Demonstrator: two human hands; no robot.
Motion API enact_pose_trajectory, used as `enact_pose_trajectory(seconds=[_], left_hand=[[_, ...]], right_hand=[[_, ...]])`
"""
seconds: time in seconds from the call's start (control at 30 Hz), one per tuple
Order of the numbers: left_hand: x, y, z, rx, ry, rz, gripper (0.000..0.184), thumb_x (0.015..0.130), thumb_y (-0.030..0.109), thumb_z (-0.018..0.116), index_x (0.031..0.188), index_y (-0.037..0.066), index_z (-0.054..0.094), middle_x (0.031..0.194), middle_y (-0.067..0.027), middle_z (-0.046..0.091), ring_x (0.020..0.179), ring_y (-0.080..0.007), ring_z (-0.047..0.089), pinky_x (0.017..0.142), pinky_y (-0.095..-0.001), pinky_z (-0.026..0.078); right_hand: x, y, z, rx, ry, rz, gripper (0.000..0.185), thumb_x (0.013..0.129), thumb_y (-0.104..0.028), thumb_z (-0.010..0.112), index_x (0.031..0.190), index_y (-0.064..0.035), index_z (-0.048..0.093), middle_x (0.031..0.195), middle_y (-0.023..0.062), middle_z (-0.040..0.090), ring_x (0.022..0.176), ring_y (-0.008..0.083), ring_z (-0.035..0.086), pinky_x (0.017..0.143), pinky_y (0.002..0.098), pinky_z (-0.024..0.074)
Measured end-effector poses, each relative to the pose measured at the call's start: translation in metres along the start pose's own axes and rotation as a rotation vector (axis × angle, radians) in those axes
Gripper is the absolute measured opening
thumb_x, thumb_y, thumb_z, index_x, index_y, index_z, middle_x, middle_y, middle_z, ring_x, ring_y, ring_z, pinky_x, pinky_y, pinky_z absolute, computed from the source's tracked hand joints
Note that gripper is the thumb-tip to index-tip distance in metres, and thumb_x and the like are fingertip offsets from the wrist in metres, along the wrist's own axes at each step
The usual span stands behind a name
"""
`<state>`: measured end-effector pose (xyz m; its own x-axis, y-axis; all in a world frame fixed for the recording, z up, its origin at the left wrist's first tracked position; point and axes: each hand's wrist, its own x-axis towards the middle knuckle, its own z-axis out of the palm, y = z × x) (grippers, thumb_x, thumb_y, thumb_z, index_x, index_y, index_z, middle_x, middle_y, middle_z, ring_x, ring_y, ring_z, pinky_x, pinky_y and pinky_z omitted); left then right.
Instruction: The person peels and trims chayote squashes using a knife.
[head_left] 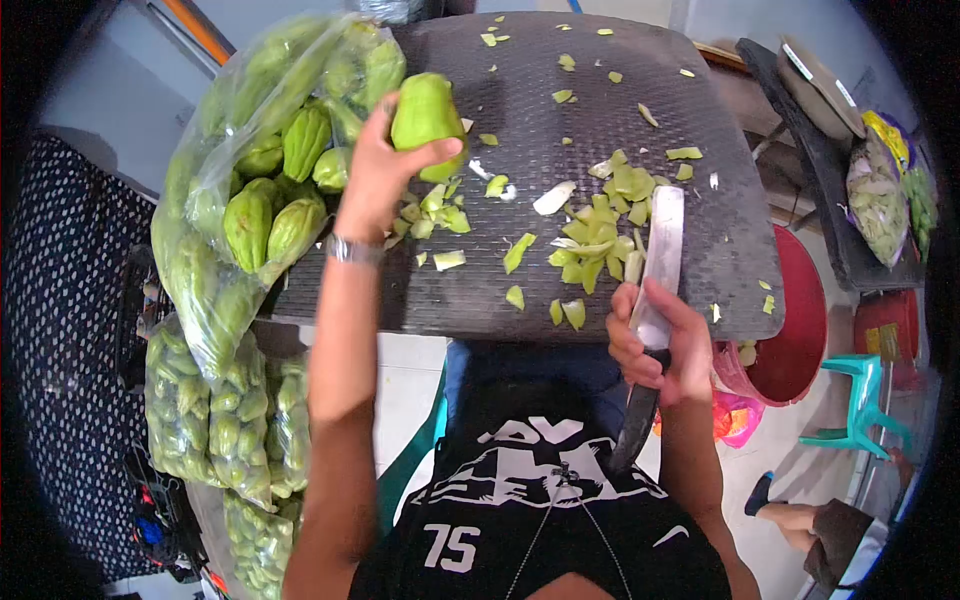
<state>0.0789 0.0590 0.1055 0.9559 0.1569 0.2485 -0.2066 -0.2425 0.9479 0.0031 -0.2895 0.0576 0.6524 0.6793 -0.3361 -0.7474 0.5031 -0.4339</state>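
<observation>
Many green peelings (pixel 598 232) between chayote (pixel 425 115) and knife (pixel 664 240), stuffed plastic bag (pixel 205 275) alongside.

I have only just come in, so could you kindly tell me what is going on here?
The person's left hand holds a green chayote above a dark table, while the right hand grips a knife, its blade apart from the chayote. Pale green peelings lie scattered on the table, thickest beside the blade. To the left, a clear plastic bag holds more chayotes.
</observation>
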Motion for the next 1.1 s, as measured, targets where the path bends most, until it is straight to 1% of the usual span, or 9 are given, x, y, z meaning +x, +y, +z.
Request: enact_pose_trajectory(seconds=[0.1, 0.17, 0.27, 0.37, 0.43, 0.6, 0.8, 1.0, 1.1], left_hand=[[-0.043, -0.041, 0.031, -1.414, -0.155, -0.212, 0.046, 0.089, 0.030, 0.072, 0.126, 0.007, 0.057, 0.132, -0.0231, 0.061, 0.119, -0.0403, 0.063, 0.102, -0.0568, 0.054], [-0.069, -0.028, 0.057, -1.534, -0.161, -0.304, 0.054, 0.086, 0.039, 0.074, 0.125, 0.006, 0.057, 0.136, -0.0232, 0.058, 0.118, -0.0380, 0.063, 0.098, -0.0648, 0.055], [-0.090, -0.039, 0.067, -1.392, -0.318, -0.347, 0.056, 0.092, 0.047, 0.068, 0.126, 0.005, 0.055, 0.130, -0.0231, 0.061, 0.105, -0.0388, 0.069, 0.087, -0.0634, 0.060], [-0.101, -0.006, 0.081, -0.347, -0.196, -0.113, 0.050, 0.076, 0.018, 0.087, 0.118, 0.004, 0.065, 0.108, -0.0136, 0.073, 0.089, -0.0259, 0.073, 0.086, -0.0381, 0.061], [-0.099, -0.004, 0.086, 0.242, -0.208, 0.248, 0.058, 0.066, 0.023, 0.093, 0.115, 0.005, 0.067, 0.096, -0.0153, 0.074, 0.087, -0.0278, 0.075, 0.076, -0.0368, 0.060], [-0.106, 0.007, 0.092, 0.475, -0.221, 0.296, 0.054, 0.062, 0.035, 0.092, 0.100, 0.003, 0.073, 0.090, -0.0135, 0.074, 0.078, -0.0308, 0.075, 0.068, -0.0370, 0.057], [-0.113, -0.008, 0.102, 0.321, -0.163, 0.414, 0.044, 0.067, 0.038, 0.089, 0.103, 0.014, 0.080, 0.091, -0.0129, 0.072, 0.071, -0.0282, 0.074, 0.059, -0.0375, 0.058], [-0.125, -0.009, 0.107, 0.456, -0.076, 0.342, 0.052, 0.065, 0.036, 0.094, 0.098, 0.003, 0.070, 0.088, -0.0124, 0.074, 0.074, -0.0270, 0.076, 0.066, -0.0361, 0.059], [-0.136, 0.010, 0.112, 0.428, 0.064, 0.332, 0.054, 0.061, 0.033, 0.097, 0.098, 0.005, 0.069, 0.087, -0.0117, 0.075, 0.076, -0.0261, 0.076, 0.067, -0.0355, 0.059]], right_hand=[[0.006, -0.002, 0.012, -0.003, -0.096, -0.039, 0.048, 0.108, -0.050, 0.043, 0.093, -0.0047, 0.053, 0.068, 0.0105, 0.053, 0.041, 0.0114, 0.043, 0.032, 0.0240, 0.0280], [0.005, -0.004, 0.019, -0.281, -0.002, -0.091, 0.055, 0.108, -0.057, 0.040, 0.088, -0.0079, 0.054, 0.065, 0.0068, 0.054, 0.040, 0.0109, 0.043, 0.034, 0.0233, 0.0302], [0.004, -0.010, 0.024, -0.981, 0.192, -0.270, 0.055, 0.104, -0.059, 0.047, 0.085, -0.0083, 0.056, 0.063, 0.0058, 0.055, 0.045, 0.0162, 0.048, 0.040, 0.0267, 0.0358], [-0.002, -0.024, 0.048, -1.945, 0.371, -0.589, 0.057, 0.092, -0.058, 0.072, 0.080, -0.0035, 0.059, 0.065, 0.0150, 0.059, 0.055, 0.0351, 0.060, 0.054, 0.0415, 0.0478], [-0.002, -0.026, 0.052, -1.948, 0.309, -0.583, 0.068, 0.082, -0.066, 0.076, 0.078, -0.0006, 0.058, 0.071, 0.0222, 0.060, 0.067, 0.0439, 0.064, 0.063, 0.0496, 0.0492], [0.001, -0.017, 0.050, -2.054, 0.098, -0.646, 0.070, 0.084, -0.071, 0.070, 0.079, -0.0021, 0.057, 0.074, 0.0205, 0.063, 0.070, 0.0431, 0.067, 0.063, 0.0505, 0.0509], [0.007, -0.014, 0.047, -2.092, 0.080, -0.655, 0.070, 0.086, -0.072, 0.067, 0.081, -0.0034, 0.058, 0.074, 0.0199, 0.064, 0.070, 0.0427, 0.067, 0.063, 0.0505, 0.0518], [0.011, -0.023, 0.043, -1.997, 0.057, -0.698, 0.065, 0.091, -0.066, 0.065, 0.081, -0.0023, 0.063, 0.075, 0.0218, 0.065, 0.072, 0.0420, 0.068, 0.064, 0.0508, 0.0511], [0.027, -0.051, 0.013, -2.029, 0.421, -0.543, 0.062, 0.099, -0.058, 0.061, 0.081, 0.0013, 0.064, 0.075, 0.0246, 0.064, 0.070, 0.0440, 0.066, 0.064, 0.0492, 0.0495]])
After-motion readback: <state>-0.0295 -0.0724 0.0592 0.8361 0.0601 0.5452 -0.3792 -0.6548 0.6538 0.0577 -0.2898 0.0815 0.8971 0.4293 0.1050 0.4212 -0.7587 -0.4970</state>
